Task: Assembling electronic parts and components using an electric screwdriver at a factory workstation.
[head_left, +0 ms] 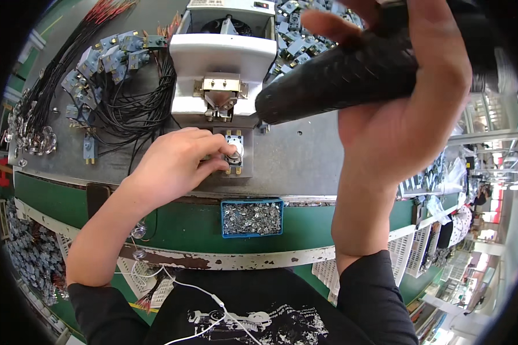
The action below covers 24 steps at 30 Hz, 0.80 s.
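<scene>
My left hand (181,158) reaches in from the left with thumb and index finger closed at a small switch (234,141). The switch has a round whitish middle and brass terminals, and it sits in a flat metal fixture (248,152). The fingertips partly cover it. Raised at the right, my right hand (403,121) grips a thick black cylindrical tool (328,83) that looks like an electric screwdriver. Its narrow end points left and down, just right of the white bench machine (221,54) and above the fixture's upper right.
A blue tray (252,234) of small metal pieces sits at the front edge. Grey switches with black wires (135,109) lie left of the machine. Loose switches (293,43) are piled behind, partly hidden by the tool. A white cable (216,299) hangs across my shirt.
</scene>
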Tool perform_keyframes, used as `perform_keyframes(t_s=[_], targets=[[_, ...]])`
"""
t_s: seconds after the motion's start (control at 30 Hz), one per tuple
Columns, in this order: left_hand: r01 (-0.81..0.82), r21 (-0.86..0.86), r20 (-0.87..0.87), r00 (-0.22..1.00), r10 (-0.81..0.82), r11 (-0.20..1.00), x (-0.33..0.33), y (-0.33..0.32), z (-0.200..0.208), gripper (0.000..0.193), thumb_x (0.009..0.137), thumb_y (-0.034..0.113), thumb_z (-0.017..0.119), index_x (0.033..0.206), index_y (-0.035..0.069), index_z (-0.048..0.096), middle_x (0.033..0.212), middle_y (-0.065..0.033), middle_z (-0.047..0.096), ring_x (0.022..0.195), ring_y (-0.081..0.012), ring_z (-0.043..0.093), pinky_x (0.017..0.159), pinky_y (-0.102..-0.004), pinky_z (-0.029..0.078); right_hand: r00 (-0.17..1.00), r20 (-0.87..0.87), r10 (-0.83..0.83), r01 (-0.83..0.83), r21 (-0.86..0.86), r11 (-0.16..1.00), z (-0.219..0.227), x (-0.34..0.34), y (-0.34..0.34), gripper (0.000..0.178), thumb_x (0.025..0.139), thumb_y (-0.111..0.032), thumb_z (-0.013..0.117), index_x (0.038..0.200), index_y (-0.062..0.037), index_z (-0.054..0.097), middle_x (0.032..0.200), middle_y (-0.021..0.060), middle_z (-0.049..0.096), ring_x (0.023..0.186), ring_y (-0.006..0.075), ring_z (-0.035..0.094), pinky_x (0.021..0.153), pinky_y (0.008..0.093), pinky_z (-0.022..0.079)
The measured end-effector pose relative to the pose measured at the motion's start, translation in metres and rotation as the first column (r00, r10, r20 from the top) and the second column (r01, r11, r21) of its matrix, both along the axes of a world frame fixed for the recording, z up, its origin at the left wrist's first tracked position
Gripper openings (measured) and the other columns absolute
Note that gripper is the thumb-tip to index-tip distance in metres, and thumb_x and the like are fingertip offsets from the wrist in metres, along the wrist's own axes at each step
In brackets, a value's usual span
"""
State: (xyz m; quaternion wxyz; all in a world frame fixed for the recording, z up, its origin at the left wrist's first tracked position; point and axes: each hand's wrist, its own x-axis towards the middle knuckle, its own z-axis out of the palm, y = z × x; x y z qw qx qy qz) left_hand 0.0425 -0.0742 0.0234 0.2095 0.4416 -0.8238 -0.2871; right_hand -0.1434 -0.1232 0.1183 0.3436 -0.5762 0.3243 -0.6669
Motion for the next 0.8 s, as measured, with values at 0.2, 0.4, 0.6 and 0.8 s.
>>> perform_keyframes(t_s=[0.2,0.4,0.6,0.8], targets=[[0.007,-0.008,0.042,0.999,-0.007,1.000,0.001,0.003,-0.002,0.019,0.091,0.023,0.074,0.107,0.013,0.069,0.089,-0.0046,0.071,0.090,-0.0276,0.069,0.078,-0.0413,0.056,0.998,0.045,0.044,-0.045,0.025,0.999,0.000,0.024,-0.007,0.068,0.084,0.009,0.078,0.137,-0.0021,0.037,0.104,0.0120,0.066,0.083,0.0133,0.068,0.067,0.0257,0.056],[0.003,-0.002,0.032,0.999,-0.003,1.000,0.002,0.004,-0.005,0.019,0.093,0.024,0.072,0.107,0.014,0.069,0.090,-0.0047,0.070,0.092,-0.0281,0.069,0.080,-0.0433,0.055,0.969,0.179,0.171,-0.167,-0.041,0.985,-0.005,0.065,-0.010,0.070,0.086,0.010,0.075,0.141,-0.0026,0.033,0.109,0.0148,0.066,0.083,0.0132,0.068,0.066,0.0261,0.056],[0.017,-0.014,0.033,0.999,-0.016,1.000,0.000,0.003,-0.003,0.019,0.093,0.026,0.071,0.108,0.014,0.069,0.089,-0.0052,0.069,0.093,-0.0284,0.068,0.080,-0.0439,0.055,0.970,0.085,0.227,-0.228,0.000,0.974,0.008,0.060,-0.009,0.072,0.088,0.011,0.072,0.144,-0.0032,0.029,0.114,0.0170,0.065,0.083,0.0140,0.068,0.067,0.0267,0.057],[-0.013,-0.038,0.004,1.000,0.013,0.999,0.001,0.006,-0.011,0.019,0.093,0.027,0.073,0.107,0.014,0.071,0.087,-0.0046,0.069,0.089,-0.0272,0.069,0.078,-0.0420,0.055,0.975,0.024,0.220,-0.218,-0.080,0.973,-0.012,0.059,-0.014,0.074,0.089,0.011,0.071,0.146,-0.0031,0.027,0.118,0.0180,0.065,0.084,0.0143,0.068,0.067,0.0267,0.057]])
